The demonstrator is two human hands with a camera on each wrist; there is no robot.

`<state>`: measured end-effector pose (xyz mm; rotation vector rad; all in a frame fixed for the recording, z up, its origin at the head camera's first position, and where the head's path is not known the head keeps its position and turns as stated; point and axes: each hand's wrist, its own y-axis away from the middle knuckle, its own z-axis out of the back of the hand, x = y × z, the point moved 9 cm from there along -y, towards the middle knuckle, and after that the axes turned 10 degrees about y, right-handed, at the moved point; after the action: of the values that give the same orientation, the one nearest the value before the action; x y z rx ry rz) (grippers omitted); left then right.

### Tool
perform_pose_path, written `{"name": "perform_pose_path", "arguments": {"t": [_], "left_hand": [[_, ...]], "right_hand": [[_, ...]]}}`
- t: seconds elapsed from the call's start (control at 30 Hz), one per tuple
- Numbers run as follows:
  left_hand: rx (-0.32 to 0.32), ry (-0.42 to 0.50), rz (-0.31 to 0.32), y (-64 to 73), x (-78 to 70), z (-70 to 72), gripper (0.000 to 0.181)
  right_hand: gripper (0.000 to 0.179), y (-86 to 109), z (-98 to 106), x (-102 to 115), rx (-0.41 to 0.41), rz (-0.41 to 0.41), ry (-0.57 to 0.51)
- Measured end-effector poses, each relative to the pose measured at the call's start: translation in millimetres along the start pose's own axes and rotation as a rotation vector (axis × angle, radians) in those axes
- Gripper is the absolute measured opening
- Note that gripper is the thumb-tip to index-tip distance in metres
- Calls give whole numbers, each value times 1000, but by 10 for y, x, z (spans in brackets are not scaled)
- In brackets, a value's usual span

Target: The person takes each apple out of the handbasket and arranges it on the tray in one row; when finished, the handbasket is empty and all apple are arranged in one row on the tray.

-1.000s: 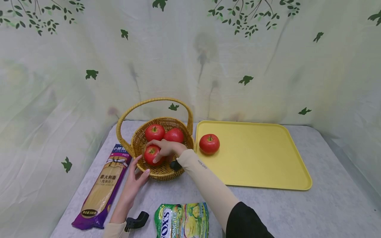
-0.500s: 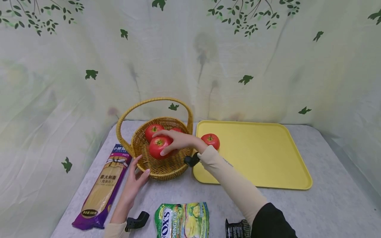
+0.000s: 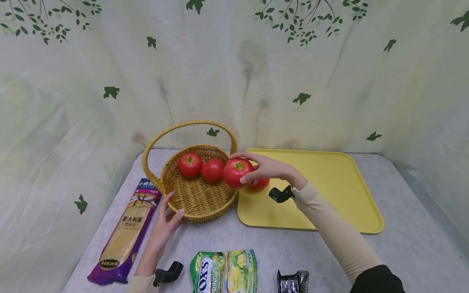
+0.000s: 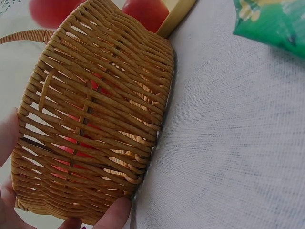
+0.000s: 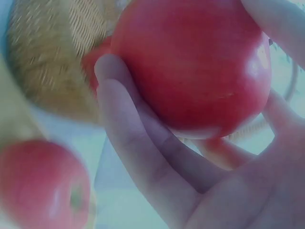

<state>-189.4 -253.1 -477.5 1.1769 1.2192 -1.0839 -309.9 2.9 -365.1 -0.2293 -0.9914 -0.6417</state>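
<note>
A red apple (image 3: pixel 237 172) is gripped in my right hand (image 3: pixel 269 169), lifted between the wicker basket (image 3: pixel 201 207) and the yellow tray (image 3: pixel 322 191). In the right wrist view, fingers and thumb curl round this apple (image 5: pixel 195 62). Two more red apples, a left one (image 3: pixel 189 165) and a right one (image 3: pixel 212 170), lie inside the basket. Another apple (image 3: pixel 261 184) sits on the tray, partly hidden behind the right hand. My left hand (image 3: pixel 166 226) rests on the basket's near left side with spread fingers; the left wrist view shows fingertips against the woven wall (image 4: pixel 95 119).
A purple pasta packet (image 3: pixel 126 232) lies left of the basket. In front are a green candy bag (image 3: pixel 224 272) and a small black packet (image 3: pixel 292 281). The basket's tall handle (image 3: pixel 190 123) arches over it. A printed curtain (image 3: pixel 234 73) hangs behind the table.
My right hand has lifted an apple from the basket's near part and carried it right, over the basket's right rim towards the tray. The left hand stays at the basket.
</note>
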Motion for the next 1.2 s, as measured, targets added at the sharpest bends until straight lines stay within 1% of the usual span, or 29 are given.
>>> {"name": "perform_pose_path", "arguments": {"t": [0.13,0.23,0.33,0.47,0.6,0.7,0.83,0.97,1.2], "left_hand": [[-3,0,5,-1,11,8,67],[-1,-1,6,-2,19,10,67],[1,-6,5,-1,19,12,67],[3,-6,3,2,10,13,67],[3,-2,5,4,8,12,68],[3,1,3,4,10,13,68],[3,0,2,2,14,10,68],[6,2,-2,-1,10,4,68],[8,-2,0,-13,16,5,67]], "right_hand": [[69,236,191,-211,-58,-17,-14],[70,427,316,-402,-103,-67,-45],[72,618,427,-590,-156,-123,-50],[75,841,524,-841,-214,-192,-55],[75,995,556,-1104,-253,-266,-59],[75,1072,549,-1284,-272,-316,-46],[75,1132,516,-1448,-287,-361,-36],[75,1142,479,-1521,-304,-370,-35],[75,1086,423,-1567,-322,-366,-14]]}}
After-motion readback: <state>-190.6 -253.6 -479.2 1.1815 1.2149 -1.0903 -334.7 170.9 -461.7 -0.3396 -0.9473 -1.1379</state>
